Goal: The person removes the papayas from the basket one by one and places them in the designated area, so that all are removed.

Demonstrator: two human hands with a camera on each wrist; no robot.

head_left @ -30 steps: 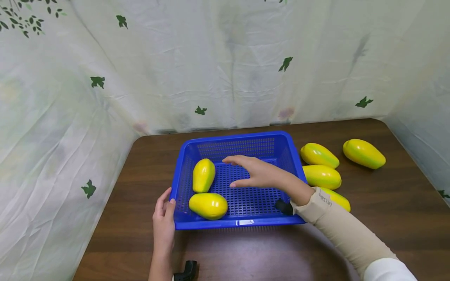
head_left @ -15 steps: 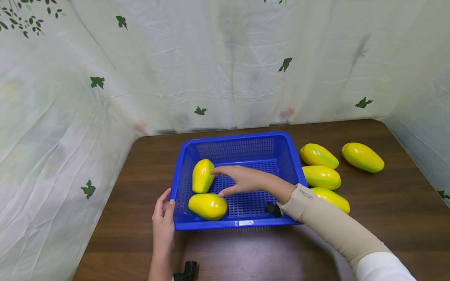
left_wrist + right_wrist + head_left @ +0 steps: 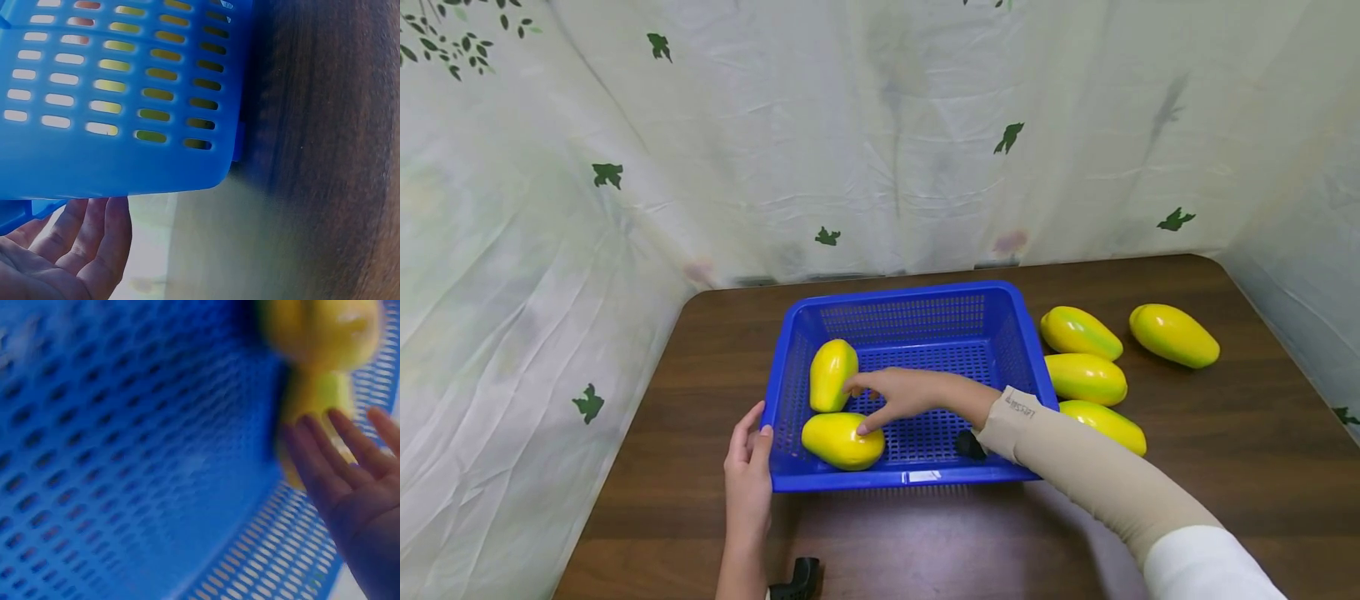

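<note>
Two yellow-green papayas lie in the left part of a blue plastic basket (image 3: 906, 477), the back papaya (image 3: 832, 377) upright in view and the front papaya (image 3: 842, 442) lying sideways. My left hand (image 3: 750, 467) holds the basket's left rim, the thumb at the edge; in the left wrist view its fingers (image 3: 115, 240) reach the rim from outside. Over the basket floor, my right hand (image 3: 902, 393) spreads its fingers toward the back papaya, and its thumb overlaps the front papaya in view. Whether it touches either fruit is hard to tell. The right wrist view shows these fingers (image 3: 356, 447) nearly straight.
Right of the basket lie several more papayas: a back one (image 3: 1081, 332), a middle one (image 3: 1086, 378), a front one (image 3: 1107, 426) partly behind the sleeve, and one farther right (image 3: 1175, 336). The brown wooden table (image 3: 655, 467) meets a leaf-patterned white curtain (image 3: 880, 150).
My right hand has moved left and lower inside the basket, from over its middle to the two papayas. The left hand has stayed on the rim.
</note>
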